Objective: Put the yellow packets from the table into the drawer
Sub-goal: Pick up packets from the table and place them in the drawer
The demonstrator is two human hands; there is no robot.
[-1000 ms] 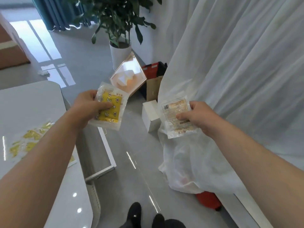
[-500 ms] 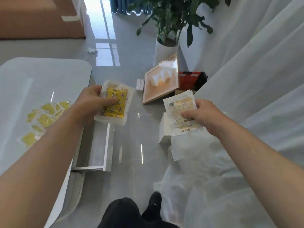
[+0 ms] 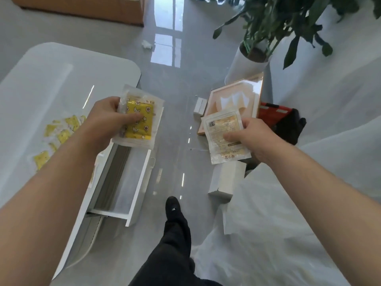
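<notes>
Left hand (image 3: 109,118) pinches a clear-wrapped yellow packet printed with stars and moons (image 3: 140,122), thumb on top, right above the far end of the open white drawer (image 3: 142,176). Right hand (image 3: 253,137) grips a second flat packet showing its pale printed back (image 3: 224,133), well apart from the drawer. What shows of the drawer looks bare, so I'd guess nothing's in yet. A heap of small yellow packets (image 3: 59,133) lies on the glossy white table (image 3: 51,79), so most of the job's left.

White table (image 3: 61,79) w/ yellow packets (image 3: 61,133) scattered on it, maybe six+.
</notes>
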